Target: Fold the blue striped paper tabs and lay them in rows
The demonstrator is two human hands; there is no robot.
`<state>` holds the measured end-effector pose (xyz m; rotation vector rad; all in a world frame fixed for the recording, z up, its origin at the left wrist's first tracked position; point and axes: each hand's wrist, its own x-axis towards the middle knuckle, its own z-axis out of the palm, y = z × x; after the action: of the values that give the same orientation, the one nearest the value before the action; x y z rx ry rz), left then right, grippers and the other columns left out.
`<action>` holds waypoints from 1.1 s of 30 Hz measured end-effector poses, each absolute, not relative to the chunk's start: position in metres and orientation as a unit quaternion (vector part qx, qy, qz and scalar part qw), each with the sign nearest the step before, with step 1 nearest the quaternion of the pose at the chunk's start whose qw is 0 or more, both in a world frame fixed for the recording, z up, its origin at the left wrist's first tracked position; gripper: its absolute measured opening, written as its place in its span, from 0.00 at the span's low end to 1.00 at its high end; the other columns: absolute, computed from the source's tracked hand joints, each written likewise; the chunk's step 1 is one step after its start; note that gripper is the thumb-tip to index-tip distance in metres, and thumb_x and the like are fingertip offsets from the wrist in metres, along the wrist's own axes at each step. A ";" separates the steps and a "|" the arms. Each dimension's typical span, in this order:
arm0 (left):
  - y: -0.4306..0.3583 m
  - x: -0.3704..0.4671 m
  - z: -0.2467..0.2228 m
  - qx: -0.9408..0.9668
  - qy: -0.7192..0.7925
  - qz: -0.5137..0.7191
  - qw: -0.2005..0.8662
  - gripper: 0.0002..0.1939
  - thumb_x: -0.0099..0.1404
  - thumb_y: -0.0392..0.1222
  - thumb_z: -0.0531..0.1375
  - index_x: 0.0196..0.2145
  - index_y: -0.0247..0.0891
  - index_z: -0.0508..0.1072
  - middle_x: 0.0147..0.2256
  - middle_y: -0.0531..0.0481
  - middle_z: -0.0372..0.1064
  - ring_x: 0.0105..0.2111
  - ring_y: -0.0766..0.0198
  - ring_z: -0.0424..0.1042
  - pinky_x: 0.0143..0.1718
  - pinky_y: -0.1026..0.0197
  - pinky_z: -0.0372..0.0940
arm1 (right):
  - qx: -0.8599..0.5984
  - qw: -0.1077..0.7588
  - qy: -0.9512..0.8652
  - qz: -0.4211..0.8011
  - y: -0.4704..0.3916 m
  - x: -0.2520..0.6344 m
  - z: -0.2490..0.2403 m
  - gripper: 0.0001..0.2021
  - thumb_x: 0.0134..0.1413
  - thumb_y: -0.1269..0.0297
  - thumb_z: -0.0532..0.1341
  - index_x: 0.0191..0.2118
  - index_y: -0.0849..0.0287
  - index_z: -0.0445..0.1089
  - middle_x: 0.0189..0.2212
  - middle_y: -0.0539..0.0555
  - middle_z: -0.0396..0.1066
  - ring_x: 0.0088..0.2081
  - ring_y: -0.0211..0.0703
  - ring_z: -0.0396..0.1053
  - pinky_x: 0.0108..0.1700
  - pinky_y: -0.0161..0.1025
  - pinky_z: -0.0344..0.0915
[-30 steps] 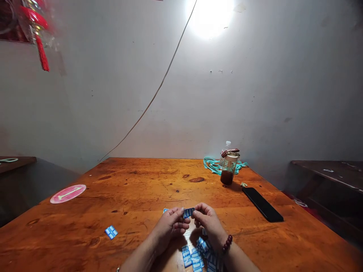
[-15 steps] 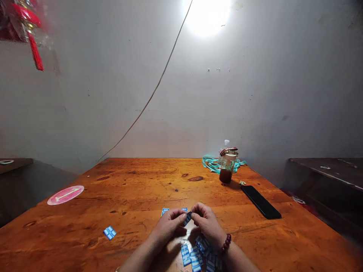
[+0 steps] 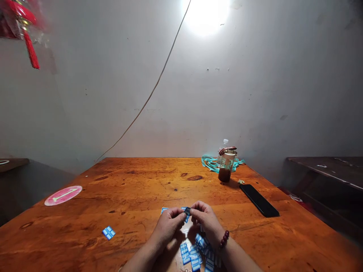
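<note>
Near the front of the table, my left hand (image 3: pixel 166 228) and my right hand (image 3: pixel 207 222) meet fingertip to fingertip. Between them they pinch a small dark flat piece (image 3: pixel 187 211); its exact kind is too small to make out. Below my right hand lies a loose heap of small blue-and-white tiles (image 3: pixel 195 258), several overlapping and partly covered by the hand. Another blue-and-white tile (image 3: pixel 163 210) shows just beyond my left fingers. Away to the left, a single blue-and-white tile (image 3: pixel 108 232) lies flat.
On the wooden table (image 3: pixel 136 196) a black phone (image 3: pixel 259 200) lies at the right. Behind it stand a strapped bottle with dark liquid (image 3: pixel 225 173) and turquoise ribbon (image 3: pixel 209 164). A pink round sign (image 3: pixel 63 195) lies at the left. The wall (image 3: pixel 127 83) rises behind.
The pinched dark piece has tilted and moved slightly upward, with both hands still on it. The whole view has shifted slightly; the tiles on the table look otherwise unmoved.
</note>
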<state>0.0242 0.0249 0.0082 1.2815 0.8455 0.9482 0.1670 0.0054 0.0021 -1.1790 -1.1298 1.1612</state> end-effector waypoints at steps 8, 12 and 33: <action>0.044 0.001 0.011 0.478 0.417 0.490 0.597 0.16 0.47 0.49 0.62 0.31 0.34 0.71 0.27 0.49 0.69 0.23 0.69 0.65 0.24 0.68 0.59 | -0.640 0.454 -0.530 0.321 0.038 0.221 -0.012 0.03 0.38 0.70 0.54 0.19 0.61 0.59 0.14 0.46 0.59 0.16 0.32 0.56 0.18 0.28 0.50; 0.043 0.002 0.011 0.488 0.419 0.475 0.601 0.17 0.47 0.49 0.62 0.31 0.34 0.71 0.26 0.49 0.69 0.22 0.70 0.66 0.23 0.68 0.60 | -0.678 0.397 -0.572 0.236 0.042 0.225 -0.017 0.04 0.36 0.75 0.53 0.19 0.62 0.62 0.17 0.49 0.64 0.22 0.34 0.61 0.23 0.30 0.51; 0.032 0.009 0.008 0.675 0.416 0.402 0.459 0.12 0.53 0.46 0.57 0.30 0.35 0.73 0.25 0.49 0.70 0.24 0.64 0.66 0.27 0.66 0.59 | -0.663 0.340 -0.666 0.038 0.013 0.194 0.006 0.12 0.52 0.69 0.50 0.42 0.58 0.63 0.38 0.54 0.65 0.38 0.40 0.63 0.38 0.32 0.55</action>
<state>0.0094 0.0322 0.0081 1.6626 1.0241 0.9889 0.1943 0.0129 0.0062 -1.7255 -1.7335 0.0998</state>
